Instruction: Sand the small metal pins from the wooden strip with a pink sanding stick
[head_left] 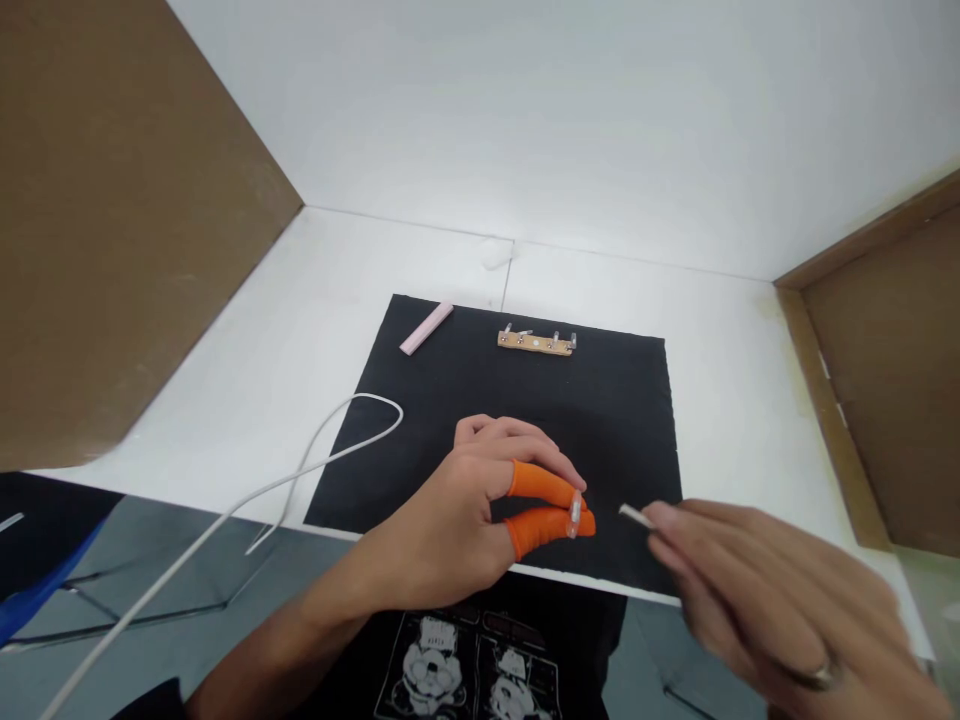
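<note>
My left hand (487, 500) is over the front of the black mat, with orange finger covers on the thumb and index finger. Those two fingertips pinch a small clear plastic piece (575, 514). To the right, my right hand (772, 590), slightly blurred, holds a thin whitish stick (636, 516) between thumb and fingers. The stick's tip points left toward the clear piece, with a gap between them. A ring is on one right finger. Farther back on the mat lies a light wooden strip (535, 344) carrying several small clear pieces and metal screw-like dots.
A pale pink bar (427, 328) lies at the back left of the black mat (480, 390). A white cable (262, 490) loops across the mat's left edge. Brown side panels (135, 220) and a white back wall enclose the white table (720, 380). A small whitish object (495, 253) is by the wall.
</note>
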